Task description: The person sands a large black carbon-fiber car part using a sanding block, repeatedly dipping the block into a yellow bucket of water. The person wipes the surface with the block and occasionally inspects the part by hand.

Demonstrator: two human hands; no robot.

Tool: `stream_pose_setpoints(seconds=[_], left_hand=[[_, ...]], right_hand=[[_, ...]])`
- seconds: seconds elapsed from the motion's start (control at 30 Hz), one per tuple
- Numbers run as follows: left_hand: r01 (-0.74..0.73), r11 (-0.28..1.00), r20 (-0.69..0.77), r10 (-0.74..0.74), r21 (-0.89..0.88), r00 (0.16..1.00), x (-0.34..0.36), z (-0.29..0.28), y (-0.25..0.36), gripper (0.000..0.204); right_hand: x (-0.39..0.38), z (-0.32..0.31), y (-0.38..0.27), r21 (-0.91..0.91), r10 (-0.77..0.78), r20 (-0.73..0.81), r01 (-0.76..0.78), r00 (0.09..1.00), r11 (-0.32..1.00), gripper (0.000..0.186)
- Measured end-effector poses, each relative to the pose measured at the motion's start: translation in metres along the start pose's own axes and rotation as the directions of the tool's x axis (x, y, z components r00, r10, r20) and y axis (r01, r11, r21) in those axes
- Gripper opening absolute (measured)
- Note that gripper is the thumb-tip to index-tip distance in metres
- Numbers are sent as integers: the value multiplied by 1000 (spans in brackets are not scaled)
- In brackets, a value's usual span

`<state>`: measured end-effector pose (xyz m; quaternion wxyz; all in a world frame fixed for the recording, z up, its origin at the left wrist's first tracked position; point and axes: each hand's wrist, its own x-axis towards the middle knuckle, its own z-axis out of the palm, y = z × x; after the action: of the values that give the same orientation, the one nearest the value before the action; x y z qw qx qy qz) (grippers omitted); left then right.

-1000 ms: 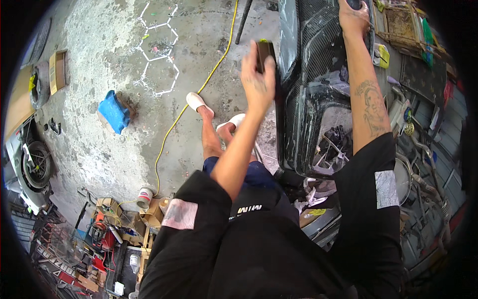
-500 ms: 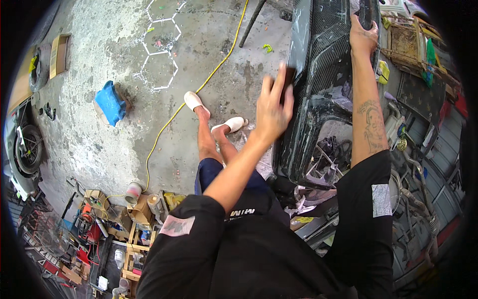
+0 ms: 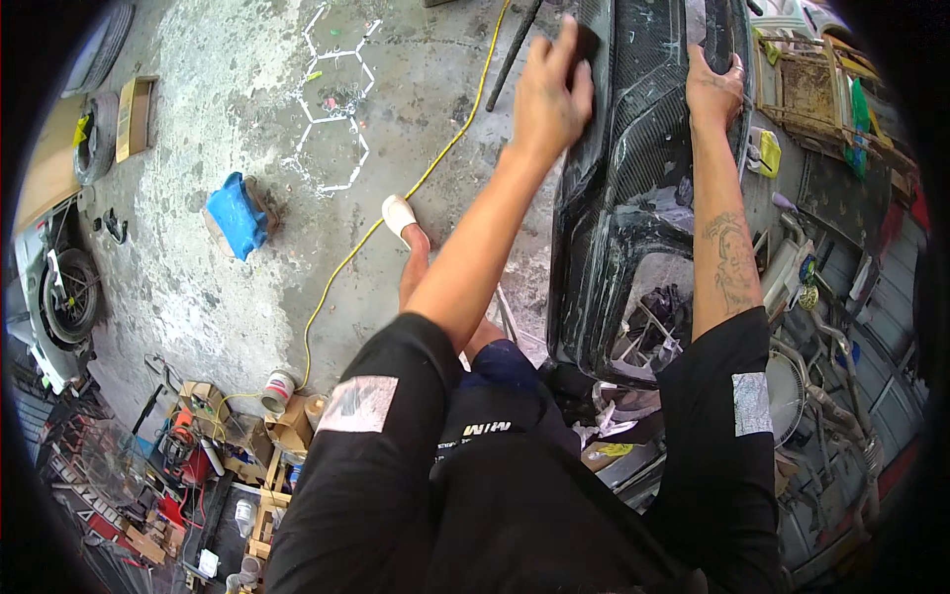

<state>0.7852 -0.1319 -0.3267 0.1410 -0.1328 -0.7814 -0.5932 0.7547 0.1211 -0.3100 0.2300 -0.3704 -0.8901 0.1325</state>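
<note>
A long black carbon-fibre car body panel [image 3: 643,119], like a bumper, stands before me on the right, with whitish scuffs and openings. My left hand [image 3: 550,104] is closed round a dark brown sanding block [image 3: 587,49], which lies against the panel's left edge face. The fingers cover part of the block. Farther right, my right hand [image 3: 714,94] grips the panel at the rim of an opening near its far right side, fingers curled over the edge.
A yellow cord [image 3: 431,170] crosses the concrete floor. A blue-covered lump [image 3: 237,216] lies to the left, with a car wheel [image 3: 71,295] beyond it. Tools and boxes crowd the lower left; a wooden frame [image 3: 811,94] and metal pipes [image 3: 826,342] line the right.
My left hand has slid the sanding block away from me along the panel's left edge. The right hand keeps its hold on the rim. The view has shifted slightly.
</note>
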Motion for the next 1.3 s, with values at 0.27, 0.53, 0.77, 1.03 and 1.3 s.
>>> stream_pose_setpoints(seconds=[0.27,0.53,0.77,1.03,1.3], left_hand=[[88,996,238,-91,25,967,-45,-11,42,66],[-71,997,-68,70,-10,995,237,76,-126,57],[-143,987,14,142,80,990,505,111,-326,57],[-475,700,584,102,534,805,716,194,-633,55],[-577,685,878,-203,444,434,733,249,-837,54]], right_hand=[[14,-19,-16,0,141,61,-141,988,990,87],[50,-11,-54,-5,120,62,-120,991,993,78],[105,33,-83,68,119,121,-128,985,989,71],[156,115,-82,105,259,264,-294,929,950,72],[162,136,-51,76,322,273,-354,906,932,79]])
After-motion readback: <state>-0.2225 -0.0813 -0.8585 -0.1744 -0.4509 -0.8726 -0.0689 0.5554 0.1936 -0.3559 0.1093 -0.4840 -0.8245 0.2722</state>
